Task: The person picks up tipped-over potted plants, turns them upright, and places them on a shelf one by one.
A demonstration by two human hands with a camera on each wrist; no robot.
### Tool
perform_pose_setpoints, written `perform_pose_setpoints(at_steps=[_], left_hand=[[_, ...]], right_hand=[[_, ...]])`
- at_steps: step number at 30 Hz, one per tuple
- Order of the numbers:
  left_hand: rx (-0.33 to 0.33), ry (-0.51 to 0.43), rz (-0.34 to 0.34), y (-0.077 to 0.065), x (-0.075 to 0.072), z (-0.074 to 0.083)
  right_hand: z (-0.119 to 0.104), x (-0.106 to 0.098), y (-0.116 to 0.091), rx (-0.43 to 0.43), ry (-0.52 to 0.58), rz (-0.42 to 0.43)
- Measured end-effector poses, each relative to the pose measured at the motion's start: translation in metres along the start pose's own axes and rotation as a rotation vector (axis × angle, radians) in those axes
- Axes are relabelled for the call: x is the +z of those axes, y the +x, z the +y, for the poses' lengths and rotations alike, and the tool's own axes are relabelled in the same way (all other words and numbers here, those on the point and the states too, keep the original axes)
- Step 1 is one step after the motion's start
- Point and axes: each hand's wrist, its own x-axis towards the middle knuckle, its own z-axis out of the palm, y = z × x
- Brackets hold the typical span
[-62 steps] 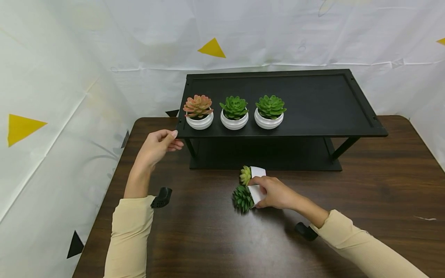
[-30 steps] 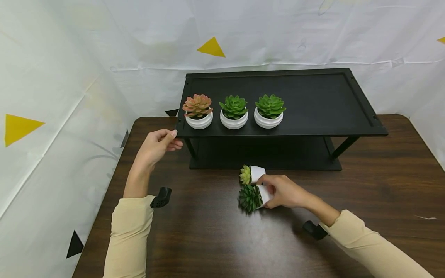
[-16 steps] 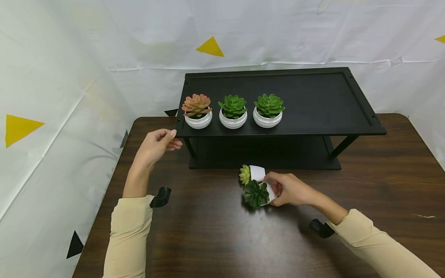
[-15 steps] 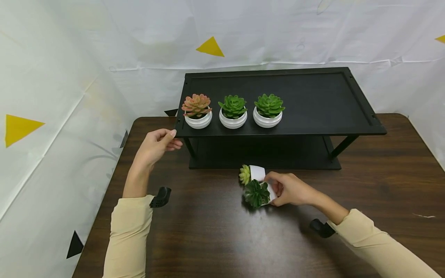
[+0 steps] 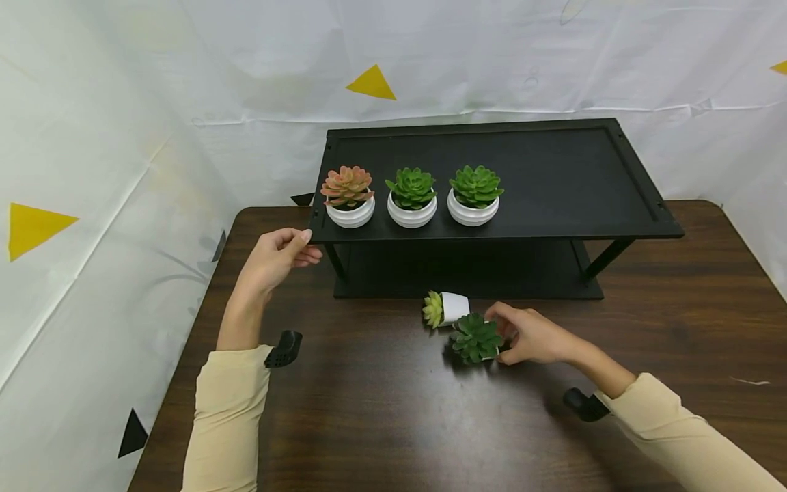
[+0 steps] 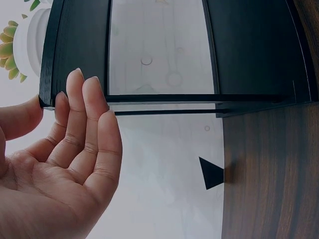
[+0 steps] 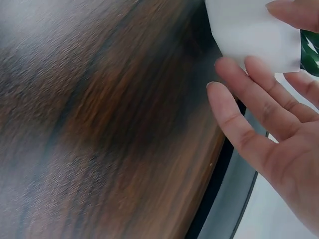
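Note:
In the head view my right hand (image 5: 533, 335) holds a dark green potted succulent (image 5: 476, 337) by its small white pot, low over the table, leaves turned up toward the camera. The right wrist view has that white pot (image 7: 254, 37) between thumb and fingers. A light green succulent in a white pot (image 5: 455, 307) lies on its side close by. My left hand (image 5: 270, 261) pinches the front left corner of a black two-tier shelf (image 5: 565, 178); in the left wrist view the thumb (image 6: 22, 119) presses that corner, other fingers beneath.
Along the shelf top's front stand a reddish succulent (image 5: 348, 195) and two green ones, a left (image 5: 412, 198) and a right (image 5: 475, 196), all in round white pots. The lower tier (image 5: 461, 270) sits on the brown wooden table (image 5: 369, 410). White sheeting (image 5: 277, 75) hangs behind.
My right hand has drawn the dark green succulent rightward, away from the light green one, and tipped it from lying sideways to leaves up. The left hand stays at the shelf corner.

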Motion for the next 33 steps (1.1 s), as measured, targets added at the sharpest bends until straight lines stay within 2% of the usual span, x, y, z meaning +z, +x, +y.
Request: perform_pose_setpoints(at_steps=[11, 24, 33], left_hand=[[0.006, 0.0, 0.003, 0.001, 0.0, -0.001], [0.013, -0.013, 0.008, 0.001, 0.001, -0.002], [0.011, -0.01, 0.002, 0.002, 0.001, -0.002]], right_hand=[[0.016, -0.001, -0.008, 0.069, 0.087, -0.009], [0.017, -0.002, -0.009, 0.042, 0.186, -0.02], [0.02, 0.003, -0.011, 0.006, 0.168, 0.02]])
